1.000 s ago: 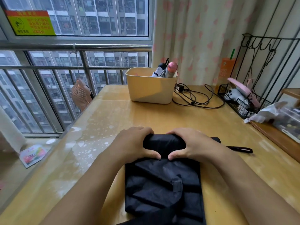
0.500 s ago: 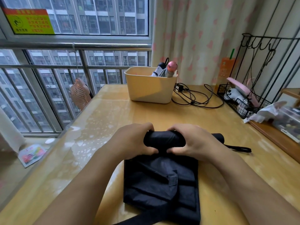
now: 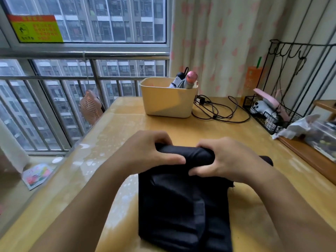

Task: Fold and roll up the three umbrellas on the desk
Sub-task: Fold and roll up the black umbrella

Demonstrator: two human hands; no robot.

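A black umbrella [image 3: 183,206] lies flat on the wooden desk [image 3: 209,131] in front of me, its far end wound into a thick roll. My left hand [image 3: 151,151] grips the left part of that roll, thumb pressed on its near side. My right hand [image 3: 223,159] grips the right part, and the black handle end [image 3: 267,159] sticks out past my wrist. Two more umbrellas, one pink-tipped [image 3: 190,79] and one white and black [image 3: 175,81], stand in the cream bin [image 3: 167,104] at the back.
Black cables [image 3: 218,110] lie right of the bin. A wire basket [image 3: 269,115] with small items and a plastic bag [image 3: 298,128] sit at the right edge. The window railing [image 3: 72,77] runs along the left, with a small fan [image 3: 91,108] beside the desk.
Both hands have turned the roll toward me, so it is thicker and more cloth is wound in. The flat part has shortened and the strap at the right has slipped out of sight.
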